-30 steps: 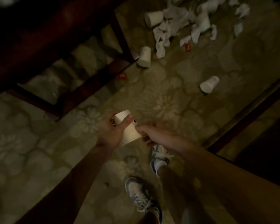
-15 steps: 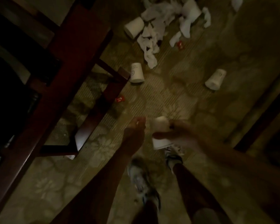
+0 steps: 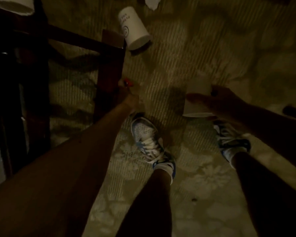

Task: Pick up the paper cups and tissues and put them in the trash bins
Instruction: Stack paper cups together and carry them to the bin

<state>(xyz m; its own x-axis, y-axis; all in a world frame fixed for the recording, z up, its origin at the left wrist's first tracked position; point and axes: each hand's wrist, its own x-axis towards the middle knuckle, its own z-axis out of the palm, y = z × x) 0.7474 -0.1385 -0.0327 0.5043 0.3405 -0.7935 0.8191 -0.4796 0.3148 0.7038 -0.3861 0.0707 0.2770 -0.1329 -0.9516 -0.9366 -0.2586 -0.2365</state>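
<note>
My right hand (image 3: 224, 103) is shut on a white paper cup (image 3: 196, 101), held mouth down above the carpet. My left hand (image 3: 129, 99) reaches down beside the chair leg (image 3: 109, 65), its fingertips at a small red scrap (image 3: 128, 83); the dim light hides whether it grips the scrap. Another white paper cup (image 3: 133, 27) lies on its side on the carpet just past the chair leg. A third cup (image 3: 14, 5) shows at the top left corner. A piece of white tissue (image 3: 152, 2) sits at the top edge.
A dark wooden chair frame (image 3: 72, 40) fills the left side. My two sneakers (image 3: 149, 142) (image 3: 232, 142) stand on the patterned carpet (image 3: 212, 48) under my arms. A dark object (image 3: 294, 112) pokes in at the right edge.
The view has dropped closer to the floor. My left hand has left the cup and gone down to the red scrap by the chair leg. My right hand has carried the cup off to the right.
</note>
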